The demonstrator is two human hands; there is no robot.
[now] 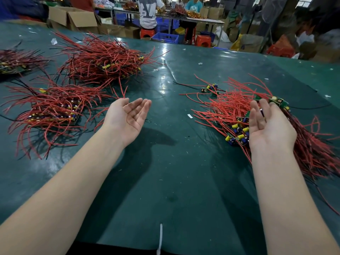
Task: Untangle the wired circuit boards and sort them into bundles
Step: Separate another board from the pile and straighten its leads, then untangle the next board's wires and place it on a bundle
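Left hand point(128, 119) palm up, fingers relaxed, right hand point(268, 126) likewise

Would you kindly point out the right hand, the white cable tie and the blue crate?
right hand point(270, 127), head view, on the palm.
white cable tie point(160, 238), head view, mid-strap.
blue crate point(165, 38), head view, front wall.

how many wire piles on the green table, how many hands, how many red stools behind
Red-wired board piles: 4 — far left, back, near left, right
Hands: 2 — left hand, right hand, both open and holding nothing
Red stools: 3
Total: 9
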